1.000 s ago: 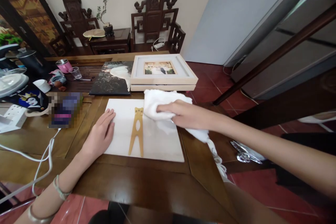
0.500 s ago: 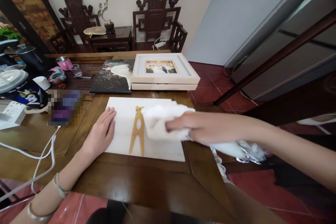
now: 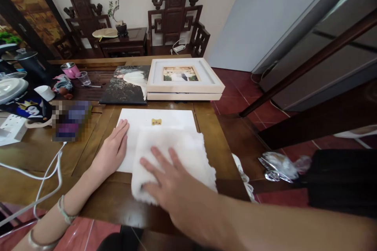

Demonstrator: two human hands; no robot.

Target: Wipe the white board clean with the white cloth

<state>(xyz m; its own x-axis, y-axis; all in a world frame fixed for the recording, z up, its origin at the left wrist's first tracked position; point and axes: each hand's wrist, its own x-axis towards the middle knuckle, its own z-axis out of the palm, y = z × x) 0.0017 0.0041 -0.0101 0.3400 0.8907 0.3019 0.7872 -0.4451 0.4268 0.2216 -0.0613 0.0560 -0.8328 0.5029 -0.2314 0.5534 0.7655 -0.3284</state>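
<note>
A white board (image 3: 135, 119) lies on the wooden table, much of it under a white fluffy cloth (image 3: 185, 145). My right hand (image 3: 171, 178) rests on the cloth with its fingers spread and pressing down flat. Only the top of a yellow cat-headed piece (image 3: 156, 122) shows above the cloth; its two long legs are hidden beneath. My left hand (image 3: 113, 147) lies flat along the board's left edge, fingers stretched out and touching it.
Behind the board are a white picture frame (image 3: 184, 86) and a dark photo panel (image 3: 126, 84). To the left stand a blurred-out phone (image 3: 72, 121), white cables (image 3: 59, 172), a dark mug (image 3: 32, 108) and a pink cup (image 3: 70, 70). The table's right edge drops to red floor tiles.
My right hand has moved left and toward me, from gripping the bunched cloth to lying open on it. The cloth is now spread over the yellow piece's legs. My left hand stays put.
</note>
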